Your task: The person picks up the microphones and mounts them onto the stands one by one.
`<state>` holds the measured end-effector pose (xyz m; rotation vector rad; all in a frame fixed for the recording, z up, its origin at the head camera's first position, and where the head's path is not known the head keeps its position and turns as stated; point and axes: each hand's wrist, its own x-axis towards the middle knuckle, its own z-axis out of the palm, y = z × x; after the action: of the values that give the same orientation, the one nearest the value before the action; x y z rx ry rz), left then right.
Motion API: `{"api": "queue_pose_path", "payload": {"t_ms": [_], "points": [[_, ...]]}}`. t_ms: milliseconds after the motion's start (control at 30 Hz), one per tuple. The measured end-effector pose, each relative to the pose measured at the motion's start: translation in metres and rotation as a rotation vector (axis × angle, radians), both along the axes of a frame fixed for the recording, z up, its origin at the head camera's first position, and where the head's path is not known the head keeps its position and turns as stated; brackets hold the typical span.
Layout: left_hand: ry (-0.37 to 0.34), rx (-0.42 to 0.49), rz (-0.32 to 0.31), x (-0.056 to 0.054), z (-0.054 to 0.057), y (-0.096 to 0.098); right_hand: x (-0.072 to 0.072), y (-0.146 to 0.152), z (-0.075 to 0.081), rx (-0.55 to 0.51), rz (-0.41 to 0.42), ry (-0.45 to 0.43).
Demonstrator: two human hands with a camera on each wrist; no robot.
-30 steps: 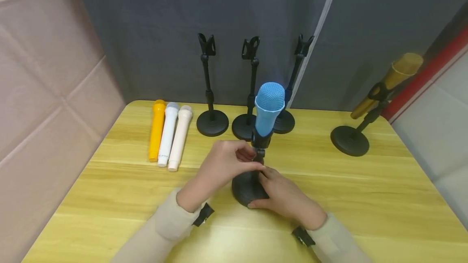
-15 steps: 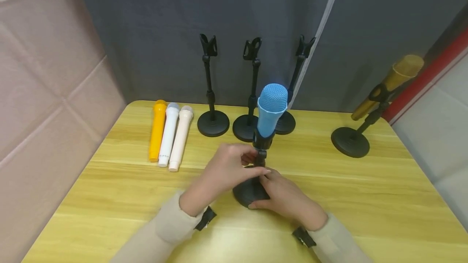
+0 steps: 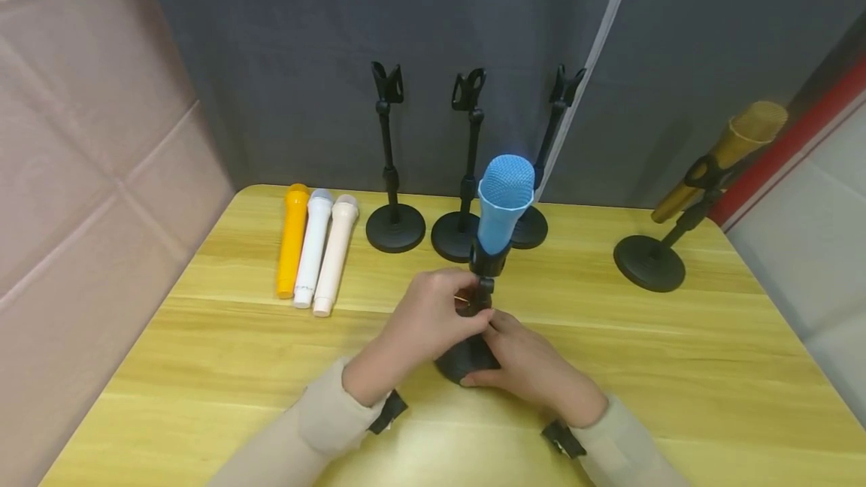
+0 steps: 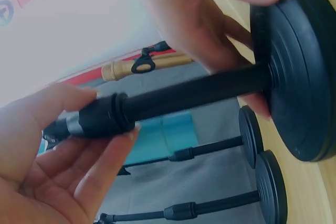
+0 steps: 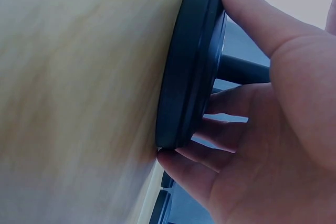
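Note:
A light blue microphone (image 3: 504,198) sits head up in the clip of a black desk stand, close in front of me. My left hand (image 3: 426,318) pinches the stand's black collar (image 4: 105,115) between thumb and fingers, just below the clip. Lower down, my right hand (image 3: 537,367) grips the round black base (image 5: 191,72), with the thumb on its near edge and the other fingers around the far side. The bare pole (image 4: 199,94) shows between my two hands in the left wrist view. The base stands on the wooden table (image 3: 271,367).
Behind are three black stands with bare clips: left (image 3: 395,228), middle (image 3: 453,235) and right (image 3: 531,228). An orange microphone (image 3: 292,239), a white one (image 3: 313,246) and a pale pink one (image 3: 336,254) lie at left. A gold microphone (image 3: 734,141) leans in another stand at right.
My left hand has shifted slightly right, and its thumb and fingers have moved about the collar. The right hand keeps its grip on the base.

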<state>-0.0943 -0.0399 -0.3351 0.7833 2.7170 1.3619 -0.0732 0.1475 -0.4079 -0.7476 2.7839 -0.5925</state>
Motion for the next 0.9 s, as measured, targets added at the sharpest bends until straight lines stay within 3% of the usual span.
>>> {"api": "queue_pose_path", "payload": {"t_ms": [300, 467, 600, 900], "points": [[0.053, -0.027, 0.100, 0.0029, -0.0002, 0.0002, 0.0007, -0.0017, 0.0005, 0.012, 0.017, 0.015], [0.038, 0.001, 0.110, 0.0021, 0.0007, -0.0018, 0.0000, -0.0024, 0.0008, 0.024, 0.021, 0.020], [0.030, -0.003, 0.092, 0.0012, 0.0018, -0.0030, -0.0008, -0.0025, 0.0007, 0.031, 0.023, 0.022], [0.020, -0.049, -0.020, -0.0029, 0.0046, -0.0054, -0.0003, -0.0006, 0.0002, 0.023, 0.016, 0.022]]}}
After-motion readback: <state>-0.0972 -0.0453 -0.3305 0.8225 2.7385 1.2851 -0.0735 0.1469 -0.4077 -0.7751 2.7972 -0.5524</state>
